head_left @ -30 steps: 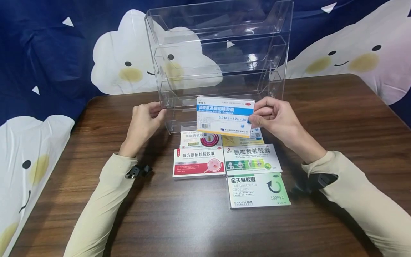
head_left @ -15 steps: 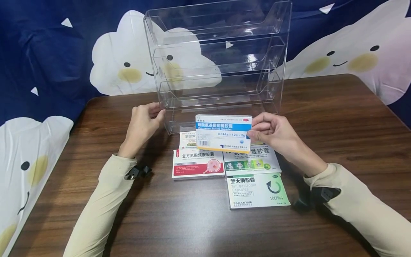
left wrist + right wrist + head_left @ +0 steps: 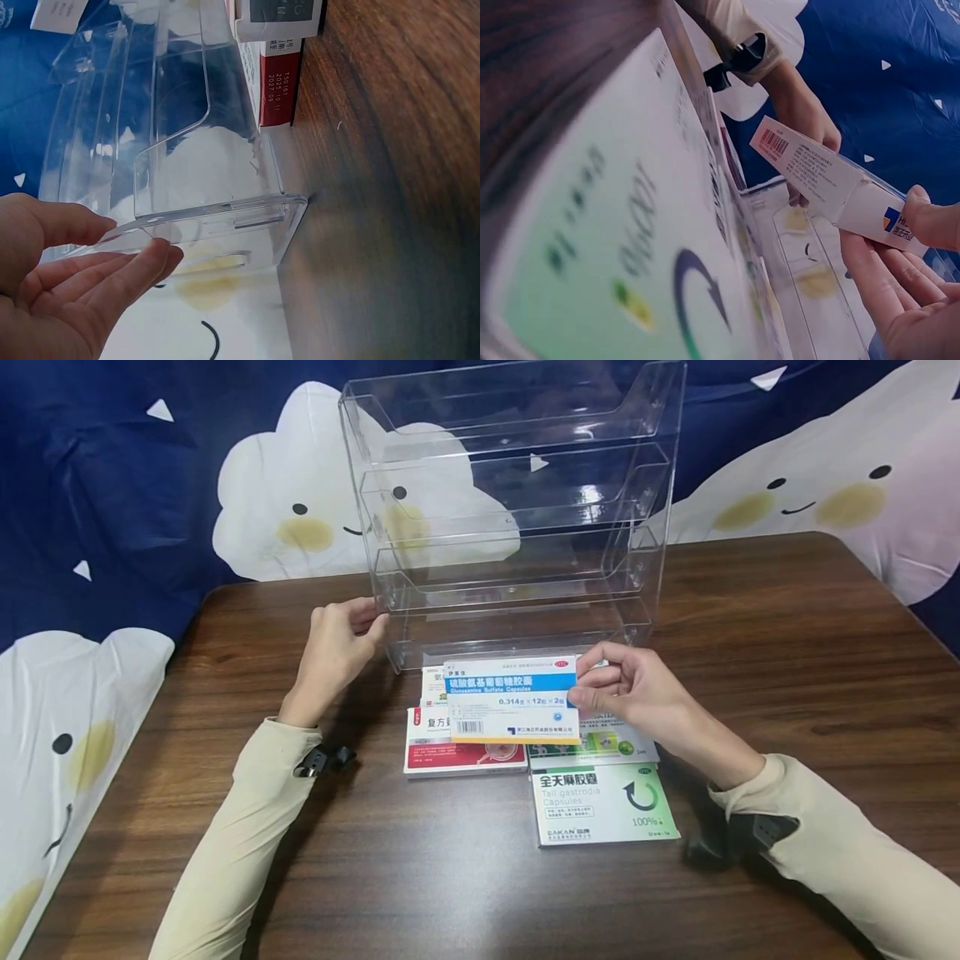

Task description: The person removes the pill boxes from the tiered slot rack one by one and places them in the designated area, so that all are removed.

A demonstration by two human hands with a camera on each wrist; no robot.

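Right hand (image 3: pixel 637 689) pinches the blue-striped medicine box (image 3: pixel 513 700) mid-frame, long axis left-right, face toward camera. Left hand (image 3: pixel 337 643) grips the clear rack (image 3: pixel 510 510) edge.

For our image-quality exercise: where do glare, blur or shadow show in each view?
Head view: sharp, white glare patches on the clear rack, soft arm shadows on the table. Left wrist view: rack and left hand fairly clear. Right wrist view: the green box up close is badly blurred.
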